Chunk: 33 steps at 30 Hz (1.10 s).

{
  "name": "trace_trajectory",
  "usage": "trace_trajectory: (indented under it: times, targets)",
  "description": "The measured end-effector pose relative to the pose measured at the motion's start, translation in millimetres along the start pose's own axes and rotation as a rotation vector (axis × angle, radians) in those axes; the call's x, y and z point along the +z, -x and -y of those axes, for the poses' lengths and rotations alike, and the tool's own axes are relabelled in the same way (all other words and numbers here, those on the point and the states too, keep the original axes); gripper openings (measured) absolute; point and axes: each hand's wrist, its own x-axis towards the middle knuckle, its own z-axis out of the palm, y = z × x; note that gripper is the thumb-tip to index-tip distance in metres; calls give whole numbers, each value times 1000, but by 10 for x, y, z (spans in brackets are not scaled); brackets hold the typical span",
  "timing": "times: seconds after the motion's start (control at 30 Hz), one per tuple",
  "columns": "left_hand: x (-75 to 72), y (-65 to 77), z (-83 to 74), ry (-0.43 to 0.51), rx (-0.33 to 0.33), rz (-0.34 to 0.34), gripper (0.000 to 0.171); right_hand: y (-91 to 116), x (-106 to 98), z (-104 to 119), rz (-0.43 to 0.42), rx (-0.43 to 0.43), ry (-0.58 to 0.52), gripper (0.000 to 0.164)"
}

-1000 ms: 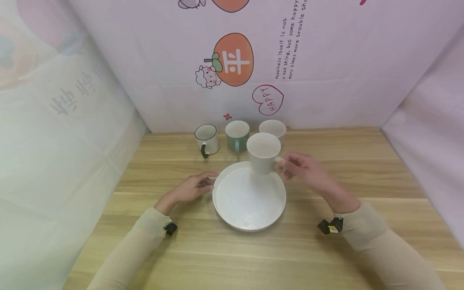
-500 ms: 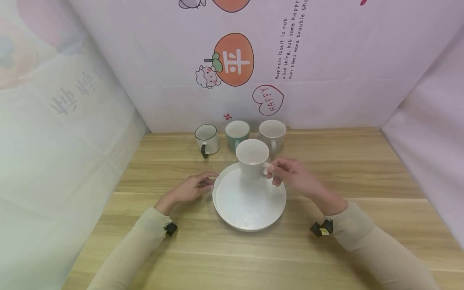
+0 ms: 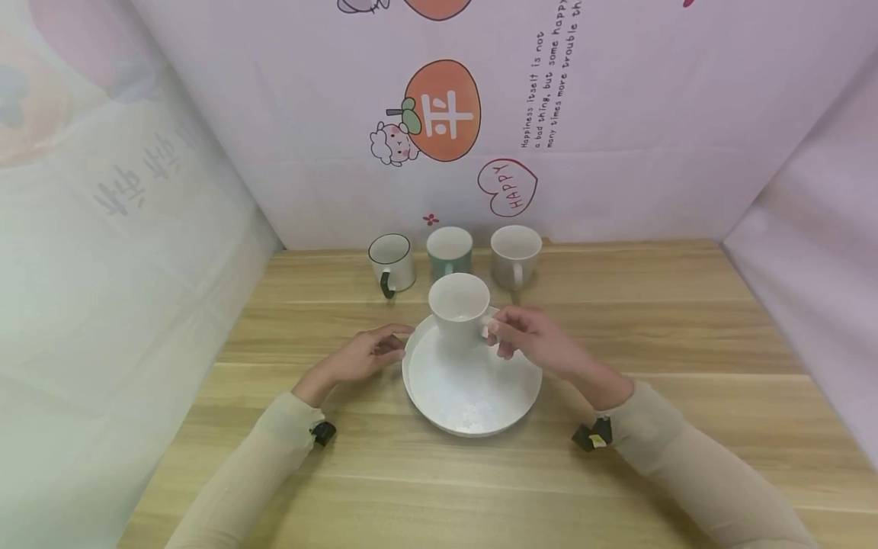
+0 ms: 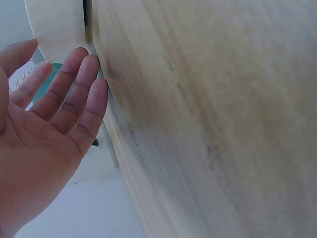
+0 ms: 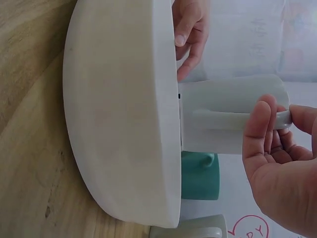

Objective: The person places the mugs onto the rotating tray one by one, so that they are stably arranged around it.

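Note:
By its handle, my right hand (image 3: 535, 339) pinches a white mug (image 3: 456, 320), upright over the back part of a round white tray (image 3: 473, 396). In the right wrist view the thumb and fingers close round the handle of the mug (image 5: 223, 96), whose base is close to the rim of the tray (image 5: 116, 114). My left hand (image 3: 360, 357) is at the tray's left side, its fingertips right at the rim. The left wrist view shows the left hand (image 4: 54, 119) with fingers extended and slightly bent, the palm bare.
Behind the tray three mugs stand in a row: a white one with a dark rim and black handle (image 3: 394, 271), a green one (image 3: 461, 264) partly hidden by the held mug, and a pale grey one (image 3: 511, 267). A printed cloth (image 3: 617, 152) hangs behind the wooden table (image 3: 686, 320).
My right hand has carried the white mug leftward and a little toward me over the tray, uncovering the pale grey mug behind. The left hand has stayed in place.

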Motion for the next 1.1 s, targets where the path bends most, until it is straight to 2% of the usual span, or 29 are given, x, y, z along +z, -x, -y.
trace_trajectory:
  times: [0.5,1.1]
  targets:
    - [-9,7,3,-6,3,5,46,-116,177,-63,30,-14,-17,23]
    - [-7,15,8,-24,2,3,46,-210,267,-101,76,4,-3,24]
